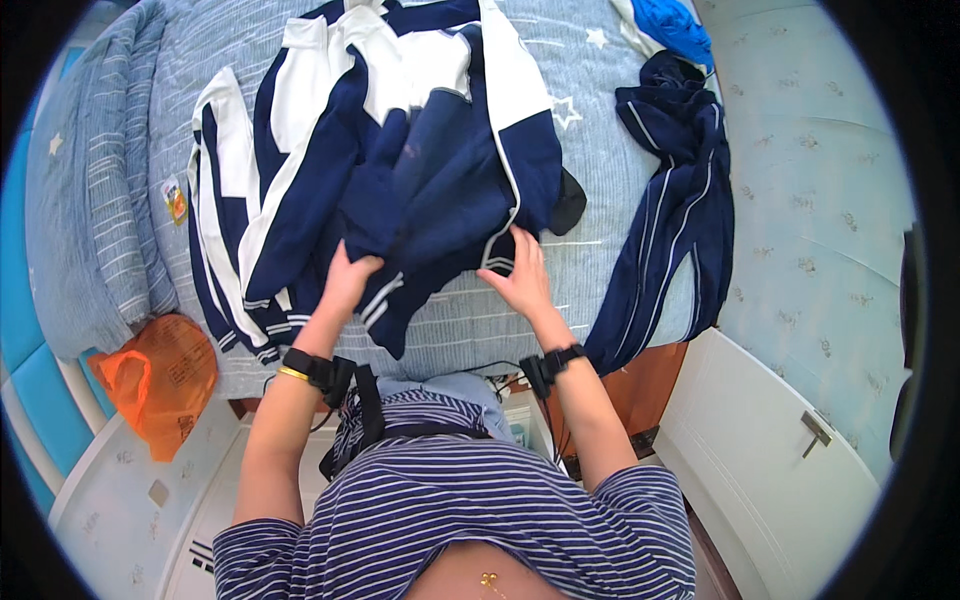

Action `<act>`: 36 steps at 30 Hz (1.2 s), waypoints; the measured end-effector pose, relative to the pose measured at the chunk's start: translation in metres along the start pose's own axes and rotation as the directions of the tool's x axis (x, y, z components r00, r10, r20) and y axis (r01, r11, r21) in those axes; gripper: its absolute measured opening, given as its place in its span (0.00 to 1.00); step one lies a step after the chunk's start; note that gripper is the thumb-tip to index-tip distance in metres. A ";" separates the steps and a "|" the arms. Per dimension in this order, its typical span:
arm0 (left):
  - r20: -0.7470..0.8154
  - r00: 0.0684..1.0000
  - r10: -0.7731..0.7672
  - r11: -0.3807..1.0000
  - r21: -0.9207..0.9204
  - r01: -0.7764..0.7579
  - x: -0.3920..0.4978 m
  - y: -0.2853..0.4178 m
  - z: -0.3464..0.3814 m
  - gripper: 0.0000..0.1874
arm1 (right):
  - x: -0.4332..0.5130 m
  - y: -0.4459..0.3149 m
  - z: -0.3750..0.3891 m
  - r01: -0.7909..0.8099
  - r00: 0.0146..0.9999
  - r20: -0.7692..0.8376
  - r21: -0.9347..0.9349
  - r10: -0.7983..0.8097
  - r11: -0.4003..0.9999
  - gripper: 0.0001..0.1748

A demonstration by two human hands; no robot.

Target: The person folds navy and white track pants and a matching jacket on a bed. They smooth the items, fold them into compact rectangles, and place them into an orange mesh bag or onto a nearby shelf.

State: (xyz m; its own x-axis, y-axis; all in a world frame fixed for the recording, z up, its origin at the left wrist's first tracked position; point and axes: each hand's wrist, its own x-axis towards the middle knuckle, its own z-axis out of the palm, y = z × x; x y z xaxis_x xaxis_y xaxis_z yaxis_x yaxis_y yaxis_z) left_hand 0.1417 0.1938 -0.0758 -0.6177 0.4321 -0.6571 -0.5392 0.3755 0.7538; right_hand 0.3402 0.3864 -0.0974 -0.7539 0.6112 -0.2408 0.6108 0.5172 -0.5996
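A navy-and-white jacket (450, 172) lies spread on the bed in front of me, its white part farther away and its navy part nearer. My left hand (349, 279) grips its navy cloth at the near left, close to a striped cuff (382, 300). On the other side, my right hand (523, 274) pinches the jacket's near right edge, by a sleeve with white piping and a striped cuff (499, 263). Some of my fingertips are hidden by the cloth. More navy-and-white jackets (232, 172) lie to the left, partly overlapping.
Navy trousers with white piping (667, 202) lie along the bed's right side, below a blue garment (671, 30). A dark piece of cloth (570, 202) pokes out beside the jacket. Leftward are a bunched quilt (90, 195), a small packet (174, 201) and an orange plastic bag (169, 375).
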 end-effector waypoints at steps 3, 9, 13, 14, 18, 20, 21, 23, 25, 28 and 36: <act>0.008 0.995 -0.096 0.995 0.034 0.096 -0.005 -0.007 -0.023 0.25 | 0.011 -0.005 0.040 -0.225 0.969 0.065 -0.158 0.238 0.961 0.60; -0.048 0.998 0.033 0.964 0.264 -0.019 -0.001 -0.022 -0.022 0.26 | 0.039 0.029 0.057 -0.338 0.934 -0.001 -0.321 0.357 0.885 0.21; -0.051 0.998 0.036 0.973 0.231 -0.023 0.002 -0.019 -0.038 0.26 | 0.041 0.089 -0.002 -0.430 0.847 -0.106 0.437 0.520 0.790 0.12; -0.077 0.995 0.057 0.964 0.264 -0.035 0.003 -0.017 -0.045 0.26 | 0.034 0.102 -0.022 -0.378 0.796 0.006 0.787 0.606 0.488 0.12; -0.139 0.982 0.130 0.932 0.356 -0.073 0.011 -0.017 -0.060 0.26 | -0.010 0.131 -0.073 -0.330 0.714 0.221 0.943 0.665 0.041 0.15; -0.104 0.985 0.136 0.894 0.441 -0.077 0.015 -0.022 -0.061 0.27 | -0.026 0.131 -0.074 -0.353 0.722 0.258 0.935 0.642 0.020 0.19; -0.088 0.984 0.158 0.870 0.484 -0.096 0.017 -0.025 -0.061 0.28 | -0.032 0.128 -0.070 -0.328 0.769 0.270 0.945 0.579 -0.005 0.20; -0.057 0.980 0.193 0.845 0.517 -0.136 0.019 -0.031 -0.060 0.28 | -0.042 0.122 -0.064 -0.323 0.768 0.335 0.938 0.546 -0.122 0.22; -0.068 0.979 0.194 0.829 0.545 -0.127 0.019 -0.036 -0.059 0.27 | -0.046 0.116 -0.061 -0.344 0.792 0.428 0.902 0.436 -0.262 0.24; -0.112 0.980 0.163 0.828 0.556 -0.074 0.017 -0.037 -0.056 0.30 | -0.045 0.101 -0.060 -0.609 0.721 0.100 0.562 0.685 0.559 0.31; -0.015 0.589 0.808 0.410 0.733 -0.543 -0.016 -0.005 0.007 0.21 | 0.009 -0.003 0.017 -0.225 0.966 -0.060 0.289 0.252 0.931 0.21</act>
State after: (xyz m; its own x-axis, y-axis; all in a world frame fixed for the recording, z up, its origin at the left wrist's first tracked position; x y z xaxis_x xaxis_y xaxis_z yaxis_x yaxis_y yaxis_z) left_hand 0.1578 0.1909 -0.0690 -0.8083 0.5455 0.2217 0.5338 0.5199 0.6669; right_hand 0.3278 0.3804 -0.1104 -0.5602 0.7564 -0.3379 0.6679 0.1711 -0.7243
